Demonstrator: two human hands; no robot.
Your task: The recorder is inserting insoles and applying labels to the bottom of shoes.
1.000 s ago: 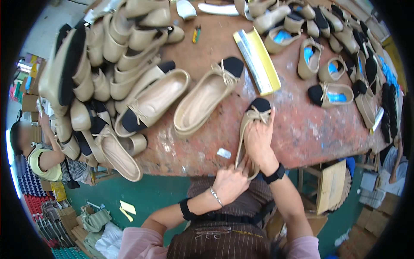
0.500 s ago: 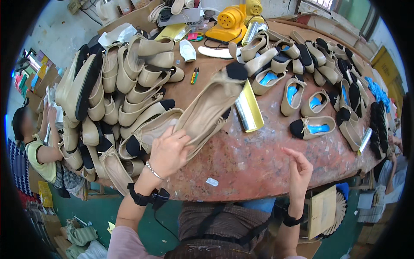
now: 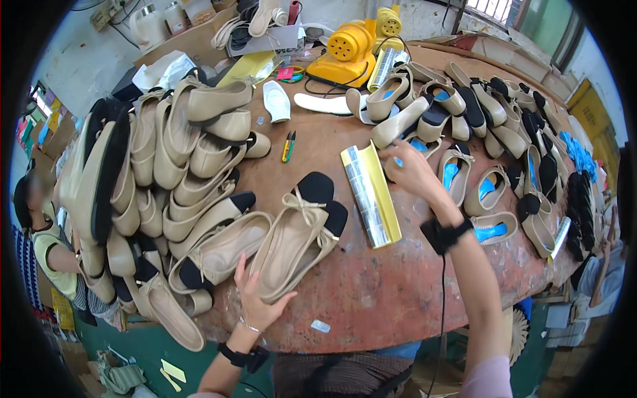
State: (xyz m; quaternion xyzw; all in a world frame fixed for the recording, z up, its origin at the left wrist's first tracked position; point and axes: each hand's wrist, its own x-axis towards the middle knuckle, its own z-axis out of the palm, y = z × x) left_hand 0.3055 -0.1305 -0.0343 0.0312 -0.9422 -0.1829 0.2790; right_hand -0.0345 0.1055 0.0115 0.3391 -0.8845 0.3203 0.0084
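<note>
A pair of beige flats (image 3: pixel 282 242) with black toe caps and bows lies on the table, one shoe overlapping the other. Around their heel end is my left hand (image 3: pixel 260 306), thumb and forefinger spread apart, touching the near shoe; its other fingers are partly hidden. My right hand (image 3: pixel 415 174) reaches forward beside the upper end of a yellow-backed sheet (image 3: pixel 371 199) with a silvery printed face. Its fingers are bent together around a small bluish bit that I cannot make out. Just beyond that hand sits a beige shoe with a blue insole (image 3: pixel 419 144).
Beige shoes are heaped in a tall pile (image 3: pixel 176 149) at left. More shoes (image 3: pixel 464 99), several with blue inserts, crowd the right. Yellow-and-green snips (image 3: pixel 288 146), a white shoe form (image 3: pixel 276 101) and a yellow machine (image 3: pixel 345 53) stand farther back. A person (image 3: pixel 50 232) works at far left.
The shoe pair has come down from the air onto the table, and my left hand has loosened at its heel. My right hand has moved forward to the yellow-backed sheet.
</note>
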